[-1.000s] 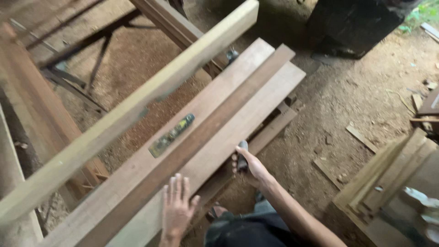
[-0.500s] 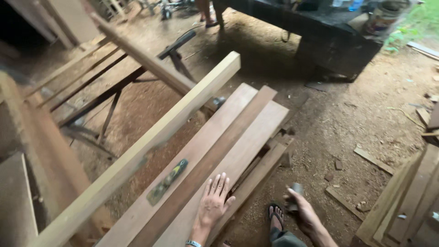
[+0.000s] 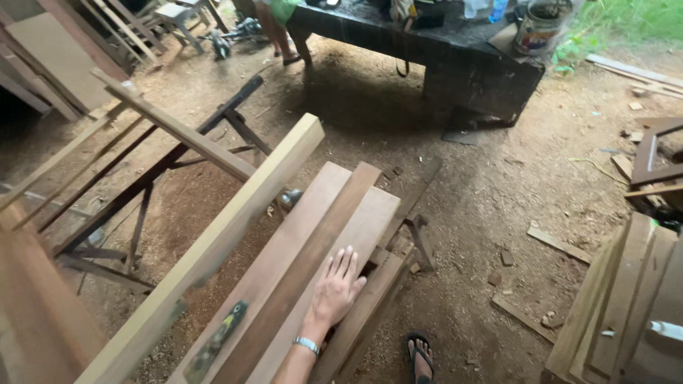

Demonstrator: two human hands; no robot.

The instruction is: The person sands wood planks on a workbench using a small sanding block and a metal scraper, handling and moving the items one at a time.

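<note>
Your left hand (image 3: 336, 290) lies open and flat, fingers spread, on the pale plank (image 3: 334, 270) stacked beside the darker boards (image 3: 299, 249) on the sawhorse (image 3: 416, 238), pressing it steady, while your right hand is out of view.

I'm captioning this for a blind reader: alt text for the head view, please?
A person's left hand lies flat, fingers spread, on pale wooden planks stacked on a sawhorse in a dirt-floored workshop. A long pale beam slants across the left, a dark workbench stands behind, and a sandalled foot shows below.
</note>
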